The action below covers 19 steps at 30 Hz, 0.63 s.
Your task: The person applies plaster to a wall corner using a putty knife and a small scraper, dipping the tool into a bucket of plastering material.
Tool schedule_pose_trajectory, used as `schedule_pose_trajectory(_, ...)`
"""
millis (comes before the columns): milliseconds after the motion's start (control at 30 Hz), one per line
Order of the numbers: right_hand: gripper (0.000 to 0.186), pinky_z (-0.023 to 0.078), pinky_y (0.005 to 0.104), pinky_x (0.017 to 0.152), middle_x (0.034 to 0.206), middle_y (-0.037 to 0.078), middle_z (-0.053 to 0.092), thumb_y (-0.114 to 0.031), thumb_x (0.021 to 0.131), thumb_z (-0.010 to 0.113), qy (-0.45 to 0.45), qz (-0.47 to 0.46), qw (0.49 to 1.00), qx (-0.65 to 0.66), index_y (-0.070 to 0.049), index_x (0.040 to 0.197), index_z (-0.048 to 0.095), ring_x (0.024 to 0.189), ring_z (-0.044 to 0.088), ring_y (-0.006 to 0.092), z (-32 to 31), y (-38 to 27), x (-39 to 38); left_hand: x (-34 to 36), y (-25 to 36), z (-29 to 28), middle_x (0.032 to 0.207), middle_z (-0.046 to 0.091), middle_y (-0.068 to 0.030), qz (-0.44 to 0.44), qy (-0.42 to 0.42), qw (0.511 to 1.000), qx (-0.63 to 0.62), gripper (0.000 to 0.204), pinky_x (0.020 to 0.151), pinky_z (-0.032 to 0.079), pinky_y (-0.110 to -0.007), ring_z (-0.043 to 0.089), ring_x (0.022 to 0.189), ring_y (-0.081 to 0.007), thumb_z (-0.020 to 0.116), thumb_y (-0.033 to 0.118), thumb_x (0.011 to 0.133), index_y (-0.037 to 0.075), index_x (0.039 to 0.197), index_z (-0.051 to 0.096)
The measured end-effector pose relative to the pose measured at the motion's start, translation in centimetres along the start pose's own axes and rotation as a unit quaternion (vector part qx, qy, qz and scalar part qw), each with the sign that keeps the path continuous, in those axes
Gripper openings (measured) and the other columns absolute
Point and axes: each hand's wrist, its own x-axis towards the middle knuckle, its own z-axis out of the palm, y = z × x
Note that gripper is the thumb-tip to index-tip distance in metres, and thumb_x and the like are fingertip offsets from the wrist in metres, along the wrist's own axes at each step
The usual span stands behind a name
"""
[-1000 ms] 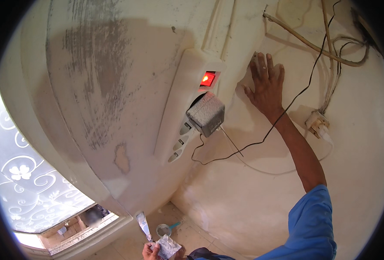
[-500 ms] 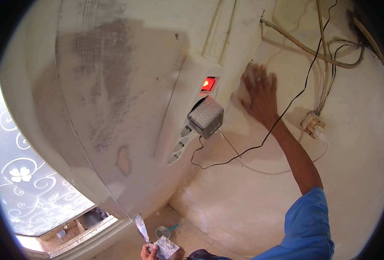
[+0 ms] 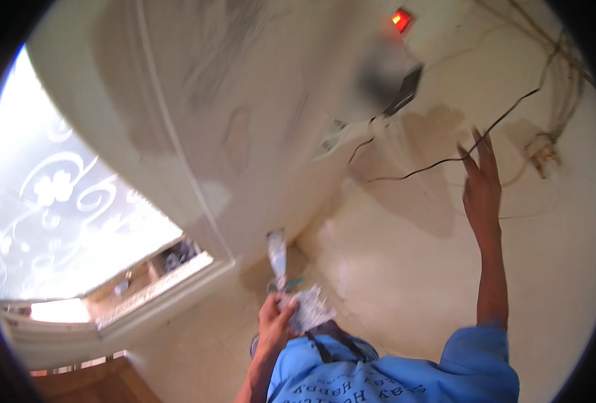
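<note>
Low in the middle, my left hand (image 3: 275,321) is closed around a putty knife (image 3: 277,252) whose smeared blade points up. The same hand grips a flat piece caked with whitish putty (image 3: 309,309). My right hand (image 3: 483,191) is raised at the right, before the pale wall, two fingers stretched upward and apart. A thin black cable (image 3: 439,163) crosses at those fingers; whether they touch it I cannot tell. Up and left of this hand, a dark plug-in adapter (image 3: 387,79) sits blurred beside a lit red switch (image 3: 401,20).
A patched, grey-smeared wall panel (image 3: 237,87) fills the upper middle. At the left is a bright patterned window (image 3: 69,195) with a sill (image 3: 153,295). A wall socket (image 3: 544,156) with hanging wires is at the right. Brown wood (image 3: 100,383) shows at bottom left.
My right hand has left the wall beside the power strip and come down and right. My view has shifted, so more of my left hand and blue shirt shows.
</note>
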Motion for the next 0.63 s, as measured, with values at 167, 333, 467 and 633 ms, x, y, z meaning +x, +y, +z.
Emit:
schedule_pose_trajectory(167, 0.041, 0.043, 0.0455, 0.096, 0.134, 0.022, 0.050, -0.001, 0.073, 0.054, -0.102, -0.005, 0.948, 0.300, -0.008, 0.110, 0.071, 0.120, 0.050, 0.0387, -3.9, -7.9, -12.1, 0.2, 2.8, 3.3, 0.079, 0.061, -0.0041, -0.008, -0.020, 1.000, 0.015, 0.020, 0.049, 0.044, -0.022, 0.056, 0.058, -0.0086, 0.064, 0.017, 0.094, 0.004, 0.102, 0.051)
schedule_pose_trajectory(333, 0.052, 0.030, 0.0549, 0.105, 0.138, 0.020, 0.047, -0.010, 0.066, 0.066, -0.209, -0.144, 0.908, 0.334, -0.020, 0.117, 0.069, 0.127, 0.046, 0.0349, -5.0, -12.9, -13.3, 0.1, 3.1, 4.6, 0.084, 0.062, -0.0075, -0.012, -0.036, 0.999, -0.031, 0.020, 0.059, 0.053, -0.025, 0.064, 0.070, -0.0122, 0.062, 0.013, 0.095, 0.003, 0.102, 0.047)
schedule_pose_trajectory(467, 0.054, 0.029, 0.0565, 0.106, 0.141, 0.019, 0.046, -0.011, 0.070, 0.068, -0.223, -0.166, 0.908, 0.314, -0.024, 0.122, 0.065, 0.130, 0.045, 0.0331, -4.1, -13.1, -14.3, -0.4, 3.2, 5.7, 0.082, 0.061, -0.0034, -0.002, -0.018, 0.999, -0.034, 0.020, 0.056, 0.045, -0.022, 0.057, 0.067, -0.0064, 0.063, 0.016, 0.095, 0.004, 0.104, 0.050)
schedule_pose_trajectory(633, 0.054, 0.027, 0.0562, 0.108, 0.145, 0.015, 0.042, -0.016, 0.071, 0.072, -0.202, -0.220, 0.913, 0.278, -0.024, 0.123, 0.064, 0.132, 0.043, 0.0328, -2.5, -13.1, -16.1, -0.4, 2.1, 5.4, 0.088, 0.063, -0.0089, 0.024, -0.028, 0.997, -0.064, 0.021, 0.064, 0.054, -0.026, 0.064, 0.073, -0.0127, 0.063, 0.012, 0.095, 0.002, 0.104, 0.047)
